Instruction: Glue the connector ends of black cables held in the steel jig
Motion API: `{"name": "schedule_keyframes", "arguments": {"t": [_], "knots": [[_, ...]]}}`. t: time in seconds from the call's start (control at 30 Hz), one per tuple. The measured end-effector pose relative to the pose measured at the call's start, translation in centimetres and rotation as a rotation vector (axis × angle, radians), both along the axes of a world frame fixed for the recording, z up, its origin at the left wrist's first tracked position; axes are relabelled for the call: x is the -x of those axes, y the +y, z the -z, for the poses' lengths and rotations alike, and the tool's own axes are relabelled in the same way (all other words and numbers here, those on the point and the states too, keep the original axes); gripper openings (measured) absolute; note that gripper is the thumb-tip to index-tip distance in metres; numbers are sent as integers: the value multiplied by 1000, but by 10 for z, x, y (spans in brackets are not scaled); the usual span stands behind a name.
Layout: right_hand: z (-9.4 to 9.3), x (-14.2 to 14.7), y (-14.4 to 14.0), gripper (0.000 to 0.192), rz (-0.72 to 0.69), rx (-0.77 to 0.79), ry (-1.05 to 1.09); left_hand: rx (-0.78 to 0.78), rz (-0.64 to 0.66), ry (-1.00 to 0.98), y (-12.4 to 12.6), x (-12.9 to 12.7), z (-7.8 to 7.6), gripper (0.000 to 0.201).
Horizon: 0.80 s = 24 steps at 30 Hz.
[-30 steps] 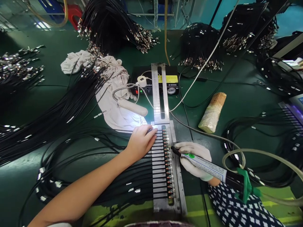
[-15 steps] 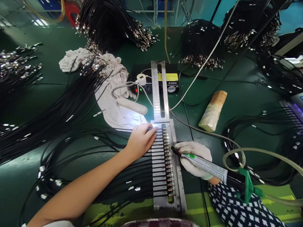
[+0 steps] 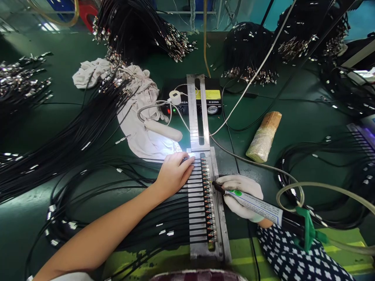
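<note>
Two hands at a metal cable jig on a green bench

The bare left hand (image 3: 175,173) lies flat, fingers loosely extended, on the cable ends clamped in the metal jig (image 3: 218,218). The gloved right hand (image 3: 241,197) has its fingers wrapped around a dispensing pen (image 3: 254,205) (a pale hose trails from its rear), tip touching the connector row (image 3: 208,210) near mid-jig. Black cables (image 3: 88,136) fan out leftward over a white cloth (image 3: 137,128).

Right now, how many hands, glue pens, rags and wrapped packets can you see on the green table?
Hands: 2, the bare left hand and the gloved right hand
Glue dispensing pen: 1
White rag: 1
Wrapped packet: 1
Total: 5
</note>
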State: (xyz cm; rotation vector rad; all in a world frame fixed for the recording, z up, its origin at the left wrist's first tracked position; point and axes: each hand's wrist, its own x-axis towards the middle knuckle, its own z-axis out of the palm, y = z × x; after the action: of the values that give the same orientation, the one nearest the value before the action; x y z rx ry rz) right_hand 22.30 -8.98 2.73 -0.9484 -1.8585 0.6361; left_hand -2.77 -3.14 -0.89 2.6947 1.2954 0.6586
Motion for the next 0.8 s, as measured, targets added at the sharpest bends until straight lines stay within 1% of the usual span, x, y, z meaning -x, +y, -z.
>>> {"name": "schedule_keyframes", "arguments": {"t": [0.2,0.37,0.8], "knots": [[4,-1,1,17,-15,-1,18,-12,4,2,0,-1,-3,25],[5,-2,1,17,-4,26,23,-2,1,-1,0,-1,-2,26],[8,0,2,19,8,11,26,-2,1,-1,0,0,-2,26]]}}
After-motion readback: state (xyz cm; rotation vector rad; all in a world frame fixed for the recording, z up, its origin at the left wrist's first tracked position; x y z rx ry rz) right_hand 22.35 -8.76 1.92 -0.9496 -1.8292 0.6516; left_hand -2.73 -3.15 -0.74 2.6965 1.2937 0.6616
